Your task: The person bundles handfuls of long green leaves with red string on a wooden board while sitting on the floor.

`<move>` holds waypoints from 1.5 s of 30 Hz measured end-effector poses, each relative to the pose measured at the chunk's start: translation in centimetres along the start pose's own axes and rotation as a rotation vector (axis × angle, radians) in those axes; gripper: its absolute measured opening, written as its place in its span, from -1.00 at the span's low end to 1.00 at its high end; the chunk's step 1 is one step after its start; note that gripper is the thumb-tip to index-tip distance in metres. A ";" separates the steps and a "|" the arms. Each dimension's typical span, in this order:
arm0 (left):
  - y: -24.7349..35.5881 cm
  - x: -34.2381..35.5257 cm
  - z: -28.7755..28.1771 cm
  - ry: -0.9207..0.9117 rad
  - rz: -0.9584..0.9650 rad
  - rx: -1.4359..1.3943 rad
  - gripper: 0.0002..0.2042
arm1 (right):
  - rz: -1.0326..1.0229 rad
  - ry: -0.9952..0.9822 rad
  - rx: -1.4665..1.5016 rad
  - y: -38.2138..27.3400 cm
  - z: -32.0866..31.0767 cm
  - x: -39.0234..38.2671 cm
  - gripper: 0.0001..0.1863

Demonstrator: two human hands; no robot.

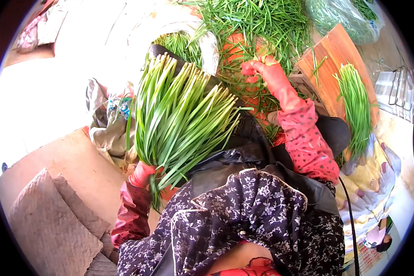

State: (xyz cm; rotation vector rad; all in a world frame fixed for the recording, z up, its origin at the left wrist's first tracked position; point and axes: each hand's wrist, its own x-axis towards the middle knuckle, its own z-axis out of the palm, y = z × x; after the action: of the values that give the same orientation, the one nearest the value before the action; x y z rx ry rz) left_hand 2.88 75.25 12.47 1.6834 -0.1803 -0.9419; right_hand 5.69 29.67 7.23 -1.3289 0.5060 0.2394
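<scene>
A large fanned bunch of garlic chives point(181, 115) lies across my lap, its pale cut ends pointing up and away. My left hand point(145, 174), in a red rubber glove, is closed round the leafy lower end of that bunch. Out to the front right, my right hand point(264, 71) wears the same kind of glove. Its fingers are curled over loose green scraps beside the big pile of chives point(257, 20). Whatever it pinches is too small to make out.
At right, a wooden board point(329, 69) bears a neat chive bundle point(355, 108). A clear plastic bag point(347, 20) stands behind it. A white-rimmed container point(210, 53) with chives is ahead. Grey quilted mats point(55, 225) lie at left, and a person point(377, 237) shows far right.
</scene>
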 end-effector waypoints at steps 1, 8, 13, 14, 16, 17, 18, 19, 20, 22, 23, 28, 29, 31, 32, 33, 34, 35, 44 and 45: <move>-0.3 -0.1 -0.1 0.005 -0.005 0.006 -0.71 | 0.004 -0.007 0.001 -1.0 1.5 -0.6 -0.75; -0.3 -0.2 -0.3 0.014 -0.019 0.046 -0.72 | -0.820 -0.091 -0.723 -2.6 10.2 -1.1 -0.81; -0.7 -2.0 -0.6 0.050 -0.253 0.094 -0.73 | -0.107 0.146 -0.058 -1.1 1.3 0.4 -0.71; -0.8 -2.5 -1.0 0.057 -0.273 0.124 -0.74 | -0.038 -0.021 -0.310 -2.0 0.5 -1.3 -0.71; -2.7 -2.6 -1.7 0.000 -0.150 0.235 -0.76 | -0.140 -0.169 -0.722 -1.8 1.3 -5.6 -0.51; -4.3 -3.0 -2.4 -0.024 -0.053 0.307 -0.77 | 0.037 -0.295 -0.982 -2.6 3.3 -6.6 -0.36; -2.7 -2.8 -1.5 0.038 -0.172 0.176 -0.78 | 0.084 -0.388 -1.120 -2.2 4.4 -7.0 -0.30; -2.3 -2.7 -1.3 0.044 -0.203 0.053 -0.76 | 0.018 -0.332 -1.170 -0.2 5.4 -7.0 -0.47; -0.7 -2.1 -0.1 0.070 -0.216 -0.022 -0.73 | -0.030 -0.189 -1.080 3.2 5.8 -6.2 -0.58; 0.2 -2.3 0.4 0.113 -0.231 -0.085 -0.70 | -0.093 -0.060 -0.975 5.8 6.0 -4.6 -0.70; -0.3 -3.0 -0.2 0.105 -0.312 -0.131 -0.67 | -0.152 -0.038 -1.045 6.0 6.0 -4.3 -0.76; 4.1 -3.2 1.6 0.155 -0.449 -0.318 -0.59 | 0.003 0.276 -1.167 8.0 -3.0 -2.2 -0.75; 4.9 -3.3 2.1 0.162 -0.452 -0.309 -0.59 | 0.042 0.197 -1.200 7.9 -3.6 -3.8 -0.75; 6.6 -3.4 3.1 0.172 -0.434 -0.291 -0.59 | -0.065 0.062 -1.306 5.9 -1.1 -8.2 -0.73; 8.1 -2.9 4.2 0.178 -0.396 -0.376 -0.56 | -0.019 -0.143 -1.262 6.3 -0.1 -9.4 -0.71; 9.1 -2.5 4.3 0.167 -0.393 -0.368 -0.56 | 0.028 -0.354 -1.200 7.4 1.3 -10.2 -0.69; 10.0 -2.2 4.2 0.121 -0.429 -0.256 -0.56 | 0.046 -0.449 -1.079 8.2 3.2 -11.0 -0.68; 11.3 -1.7 3.8 0.088 -0.445 -0.131 -0.55 | 0.037 -0.538 -0.958 8.7 5.2 -10.4 -0.67; 20.1 1.1 8.5 0.114 0.166 1.335 -0.44 | -0.123 -0.310 0.308 8.5 7.8 -0.5 -0.61; 20.2 0.8 8.7 0.065 0.174 1.631 -0.26 | -0.118 -0.301 0.372 7.4 6.9 -1.0 -0.60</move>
State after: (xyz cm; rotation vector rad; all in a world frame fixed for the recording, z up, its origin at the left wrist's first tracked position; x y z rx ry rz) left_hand 4.58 61.27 29.44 3.0441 -1.2866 -0.5136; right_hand 3.00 38.21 2.38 -0.9346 0.2033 0.2299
